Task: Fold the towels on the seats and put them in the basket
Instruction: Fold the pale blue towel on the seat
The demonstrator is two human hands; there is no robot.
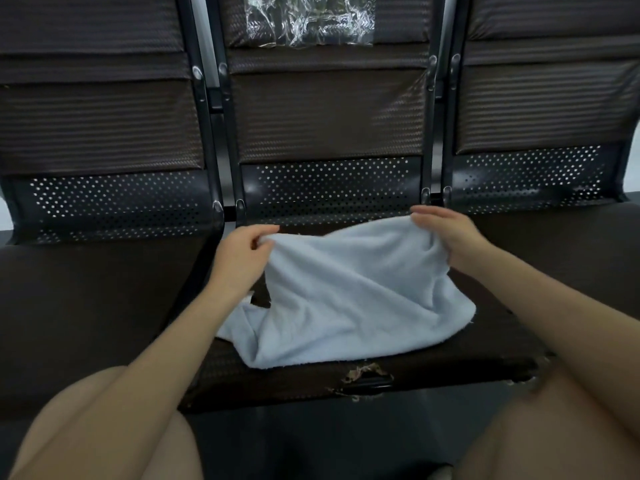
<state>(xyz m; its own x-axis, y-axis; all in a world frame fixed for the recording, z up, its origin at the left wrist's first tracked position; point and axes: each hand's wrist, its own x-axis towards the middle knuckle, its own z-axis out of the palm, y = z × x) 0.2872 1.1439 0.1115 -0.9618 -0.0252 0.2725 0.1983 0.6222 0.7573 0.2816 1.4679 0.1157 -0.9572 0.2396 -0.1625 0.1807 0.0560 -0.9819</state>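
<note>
Your bare knees (104, 427) frame the bottom of the view, and just beyond them the light blue towel (349, 299) lies crumpled on the middle seat (433, 368) of a row of dark seats, its long axis running roughly left to right across the cushion and its near edge close to the torn front lip. Your left hand (242, 258) pinches the far left corner and your right hand (446, 237) grips the far right corner, both lifting that far edge off the seat while the near part rests on the cushion. Crinkled clear plastic (310, 20) is on the backrest above.
</note>
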